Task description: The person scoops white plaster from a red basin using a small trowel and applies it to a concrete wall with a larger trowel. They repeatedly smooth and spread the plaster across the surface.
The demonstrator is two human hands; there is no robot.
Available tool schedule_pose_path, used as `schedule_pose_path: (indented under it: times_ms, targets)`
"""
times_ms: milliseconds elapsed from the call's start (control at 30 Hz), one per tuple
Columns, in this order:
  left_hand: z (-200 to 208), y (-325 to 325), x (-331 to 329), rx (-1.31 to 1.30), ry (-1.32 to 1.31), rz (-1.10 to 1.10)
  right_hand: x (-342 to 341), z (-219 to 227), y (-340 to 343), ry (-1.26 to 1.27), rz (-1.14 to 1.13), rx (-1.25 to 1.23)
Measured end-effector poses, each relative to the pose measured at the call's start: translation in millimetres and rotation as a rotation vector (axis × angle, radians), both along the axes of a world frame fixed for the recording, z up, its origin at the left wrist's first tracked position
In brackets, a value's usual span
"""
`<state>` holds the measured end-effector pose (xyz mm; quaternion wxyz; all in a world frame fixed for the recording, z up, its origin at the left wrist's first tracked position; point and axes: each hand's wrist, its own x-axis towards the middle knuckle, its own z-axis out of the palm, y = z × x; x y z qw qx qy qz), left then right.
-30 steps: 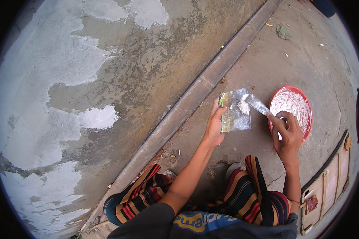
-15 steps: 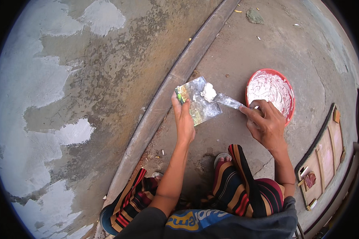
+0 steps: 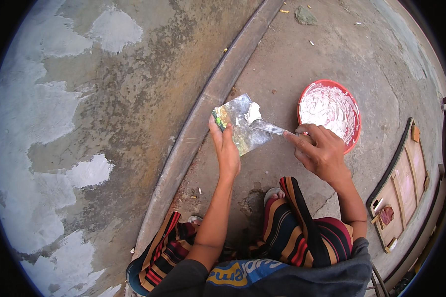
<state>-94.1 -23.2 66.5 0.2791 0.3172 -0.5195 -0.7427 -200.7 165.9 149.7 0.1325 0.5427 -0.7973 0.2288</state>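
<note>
My left hand (image 3: 226,151) grips a wide, smeared metal scraper (image 3: 243,129) by its yellow-green edge, thumb on top. A lump of white putty (image 3: 253,113) sits on the upper right part of its blade. In my right hand (image 3: 322,151) is a narrower putty knife (image 3: 267,127), its handle mostly hidden by my fingers. The tip of that knife touches the putty on the wide blade. Just beyond my right hand stands a red bowl (image 3: 359,129), its inside coated with white putty (image 3: 328,106).
On the left rises a wall (image 3: 148,89) with pale putty patches (image 3: 116,29). A raised ledge (image 3: 203,106) runs along its foot. A wooden framed panel (image 3: 404,185) lies at right. A stone (image 3: 306,16) rests on the concrete floor (image 3: 277,59) at the far side.
The putty knife has moved left and pushed further into the putty lump, which looks flatter and narrower. My left hand still holds the wide scraper. The whole view has shifted slightly.
</note>
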Motion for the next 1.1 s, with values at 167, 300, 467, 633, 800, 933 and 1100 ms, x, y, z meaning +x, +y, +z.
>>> schedule_pose_path:
  times_ms: [167, 300, 467, 633, 800, 933, 1100]
  targets:
    - [8, 1, -2, 0.123, 0.103, -0.035, -3, -1, 4, -0.031, -0.071, -0.102]
    - [1, 1, -3, 0.148, 0.155, -0.056, -3, -4, 1, -0.246, -0.139, -0.243]
    - [3, 9, -6, 0.162, 0.264, -0.013, -1, -7, 1, -0.323, -0.188, -0.305]
    - [5, 24, -11, 0.060, 0.304, 0.034, 3, -8, -6, -0.221, -0.224, -0.253]
    - [5, 27, -12, 0.087, 0.249, 0.029, 9, -14, -7, -0.054, -0.128, -0.181]
    - [10, 25, -11, 0.137, 0.225, 0.030, 8, -23, -4, -0.014, -0.075, -0.144]
    - [9, 14, -8, 0.137, 0.209, -0.023, 4, -21, 6, -0.040, -0.092, -0.111]
